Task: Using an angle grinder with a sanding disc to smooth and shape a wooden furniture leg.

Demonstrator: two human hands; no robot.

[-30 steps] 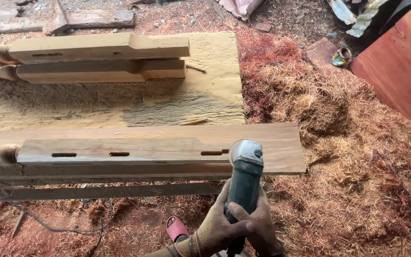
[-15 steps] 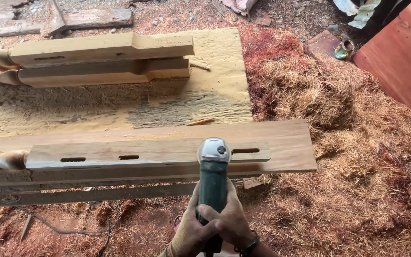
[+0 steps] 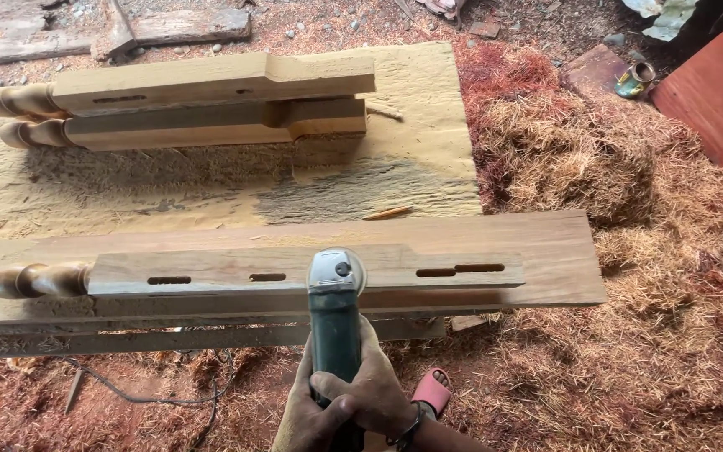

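Observation:
Both my hands grip the green body of an angle grinder (image 3: 334, 314) at the bottom centre. My left hand (image 3: 307, 423) wraps the handle from the left, my right hand (image 3: 378, 393) from the right, with a band on its wrist. The grinder's grey head rests on a long wooden furniture leg (image 3: 211, 272) with several slots and a turned end at the left. That leg lies on a wide plank (image 3: 546, 251).
Two more shaped legs (image 3: 211, 100) lie on a sawdust-covered slab (image 3: 412, 167) at the back. Wood shavings (image 3: 629, 251) are heaped to the right. A red board (image 3: 721, 92) leans at the far right. A cable (image 3: 152, 393) and a pink sandal (image 3: 433, 389) lie below the plank.
The grinder and both hands have moved left along the slotted leg, from near its right slots to about its middle.

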